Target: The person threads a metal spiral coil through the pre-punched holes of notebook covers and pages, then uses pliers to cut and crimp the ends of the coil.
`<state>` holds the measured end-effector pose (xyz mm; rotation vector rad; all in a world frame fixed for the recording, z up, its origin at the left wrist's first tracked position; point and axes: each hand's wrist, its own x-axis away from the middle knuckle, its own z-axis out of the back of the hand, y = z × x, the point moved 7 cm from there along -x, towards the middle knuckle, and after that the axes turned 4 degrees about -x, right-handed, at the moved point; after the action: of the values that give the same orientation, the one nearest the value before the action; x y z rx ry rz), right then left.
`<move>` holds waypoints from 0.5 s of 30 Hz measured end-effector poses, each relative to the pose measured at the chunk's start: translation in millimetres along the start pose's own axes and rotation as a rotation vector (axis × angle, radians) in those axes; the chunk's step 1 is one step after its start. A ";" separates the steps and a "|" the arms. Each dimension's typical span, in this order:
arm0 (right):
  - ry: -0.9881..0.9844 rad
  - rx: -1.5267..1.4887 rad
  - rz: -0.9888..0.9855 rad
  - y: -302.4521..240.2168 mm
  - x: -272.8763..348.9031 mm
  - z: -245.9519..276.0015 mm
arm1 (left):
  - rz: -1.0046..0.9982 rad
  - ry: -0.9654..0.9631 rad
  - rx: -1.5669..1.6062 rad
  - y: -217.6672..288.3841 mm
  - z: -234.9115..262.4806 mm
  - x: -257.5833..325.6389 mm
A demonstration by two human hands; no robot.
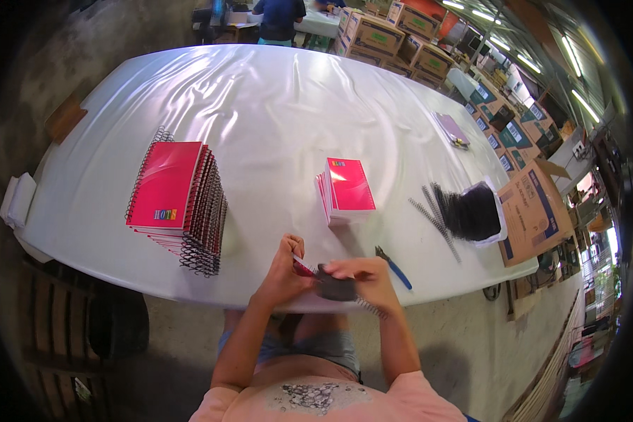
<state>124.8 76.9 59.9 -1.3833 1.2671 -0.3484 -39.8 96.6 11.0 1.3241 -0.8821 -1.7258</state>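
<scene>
In front of me, close to the table's near edge, my left hand [286, 273] grips a small red notebook [303, 268], seen nearly edge-on. My right hand [368, 276] has its fingers curled over a dark rounded pad [336, 286], pressed against the notebook's edge. A black spiral coil [370, 307] sticks out past the pad, below my right wrist. Beyond my hands stands a stack of red unbound notebooks [349, 186]. To the left rises a taller stack of spiral-bound red notebooks [166, 181]. Blue-handled pliers [396, 270] lie just right of my right hand.
Loose black coils [435, 224] lie at the right beside a white tub [501, 211] full of thin black coils. An open cardboard box [534, 213] stands next to it. A notepad [451, 131] rests at the far right. A person [280, 19] works behind the white-covered table [274, 105].
</scene>
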 end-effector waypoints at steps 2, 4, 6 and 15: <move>0.143 0.402 -0.337 32.8 5.1 19.6 | -0.016 -0.031 -0.005 2.7 -2.3 3.7; 0.116 0.357 -0.268 16.0 -3.9 7.5 | 0.051 -0.023 0.009 -2.4 -0.1 5.7; -0.067 0.302 -0.071 -5.3 -10.1 -24.0 | 0.033 -0.033 -0.004 -3.4 1.3 3.1; 0.080 0.566 -0.312 29.5 -25.8 -2.0 | 0.125 -0.072 0.109 -12.5 -8.2 5.7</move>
<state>99.9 104.3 47.2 -1.0748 0.9106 -0.9101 -34.8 96.7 -4.2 1.2551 -1.0908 -1.6571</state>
